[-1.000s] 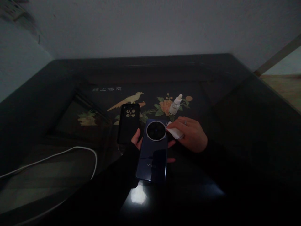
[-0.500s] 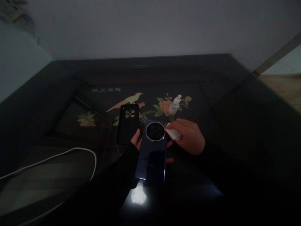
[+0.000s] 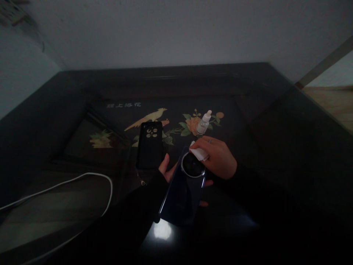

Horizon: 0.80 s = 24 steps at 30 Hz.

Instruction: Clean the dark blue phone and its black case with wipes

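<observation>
Left hand (image 3: 167, 169) spread open beneath a tilted dark blue smartphone (image 3: 183, 195), holding it up; right hand (image 3: 220, 158) pinches a folded white wipe (image 3: 198, 154) on the round camera ring (image 3: 193, 165). Black phone case (image 3: 150, 145) lies just left on the black lacquered worktop (image 3: 176, 79).

The phone (image 3: 183, 195) hid most of the left hand (image 3: 167, 170) – only a thumb and fingertips showed past its edges – and the right hand (image 3: 219, 158) covered part of the tissue (image 3: 199, 154). The phone's lower end faded into shadow, and the cable (image 3: 55, 190) ran off the left edge of the view. What the bottle (image 3: 203, 125) held was too small and dim to tell.
</observation>
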Tool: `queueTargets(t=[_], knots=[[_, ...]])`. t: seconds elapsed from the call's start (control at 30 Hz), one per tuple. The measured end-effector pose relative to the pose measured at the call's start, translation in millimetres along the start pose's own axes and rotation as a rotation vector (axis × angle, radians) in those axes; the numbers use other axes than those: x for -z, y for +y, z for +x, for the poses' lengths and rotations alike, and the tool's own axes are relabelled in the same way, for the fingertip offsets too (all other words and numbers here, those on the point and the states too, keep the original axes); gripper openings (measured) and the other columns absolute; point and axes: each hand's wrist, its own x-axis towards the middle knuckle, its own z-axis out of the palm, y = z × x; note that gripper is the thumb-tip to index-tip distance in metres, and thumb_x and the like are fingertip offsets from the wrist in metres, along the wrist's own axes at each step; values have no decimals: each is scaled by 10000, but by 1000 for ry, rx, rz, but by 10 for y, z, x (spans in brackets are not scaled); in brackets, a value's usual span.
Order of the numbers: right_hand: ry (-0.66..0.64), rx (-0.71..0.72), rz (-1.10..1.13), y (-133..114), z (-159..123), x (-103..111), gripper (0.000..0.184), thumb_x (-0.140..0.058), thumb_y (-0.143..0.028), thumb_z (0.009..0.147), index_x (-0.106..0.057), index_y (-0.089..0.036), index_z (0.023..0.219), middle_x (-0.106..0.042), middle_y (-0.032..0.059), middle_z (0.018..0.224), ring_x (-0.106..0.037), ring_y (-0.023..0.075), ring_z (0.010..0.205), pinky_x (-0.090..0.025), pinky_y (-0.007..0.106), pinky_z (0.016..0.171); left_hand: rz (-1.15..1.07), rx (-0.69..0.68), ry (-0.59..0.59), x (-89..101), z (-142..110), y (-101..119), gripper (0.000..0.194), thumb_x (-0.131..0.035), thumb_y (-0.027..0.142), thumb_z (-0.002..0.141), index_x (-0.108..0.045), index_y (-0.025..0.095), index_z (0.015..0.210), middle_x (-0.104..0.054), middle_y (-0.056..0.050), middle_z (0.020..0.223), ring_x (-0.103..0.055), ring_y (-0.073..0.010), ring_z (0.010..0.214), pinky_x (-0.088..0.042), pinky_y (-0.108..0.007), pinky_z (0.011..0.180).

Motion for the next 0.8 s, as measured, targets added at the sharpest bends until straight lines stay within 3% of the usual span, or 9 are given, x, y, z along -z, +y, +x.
queueTargets(t=[0.13, 0.23, 0.33, 0.6, 0.8], knots=[[-5, 114, -28, -17, 13, 15, 84, -504, -153, 780, -574, -145, 825, -611, 44, 764, -538, 170, 742, -405, 278, 694, 32, 6, 6, -15, -4, 2, 746, -345, 677, 697, -196, 330, 1340, -379, -124, 1326, -321, -458, 1185, -233, -634, 847], [-17, 43, -21, 26, 0, 29, 77, -500, -152, 785, -569, -148, 819, -603, 40, 766, -538, 168, 749, -406, 275, 688, 23, -20, 40, 17, 1, 14, 779, -352, 678, 691, -134, 332, 1354, -378, -129, 1324, -310, -458, 1192, -266, -628, 838], [-28, -25, -4, 47, -7, 28, 83, -481, -145, 797, -562, -161, 805, -593, 30, 764, -539, 159, 739, -405, 270, 678, 1, -40, 46, 31, 4, 17, 785, -361, 670, 690, -164, 302, 1355, -428, -140, 1279, -324, -445, 1189, -284, -626, 835], [-6, 140, 4, -56, 26, -35, 151, -438, -162, 831, -587, -137, 823, -563, 55, 755, -484, 171, 731, -404, 287, 682, 138, -60, 145, -231, -30, -42, 662, -162, 629, 793, -156, 273, 1351, -451, -132, 1260, -358, -433, 1166, -167, -650, 866], [32, 88, 4, -33, 36, -47, 139, -452, -164, 828, -587, -133, 814, -555, 59, 772, -483, 173, 760, -397, 295, 709, 111, -55, 62, -50, 22, -67, 654, -352, 672, 707, -364, 297, 1243, -509, -111, 1213, -401, -452, 1127, -199, -675, 826]])
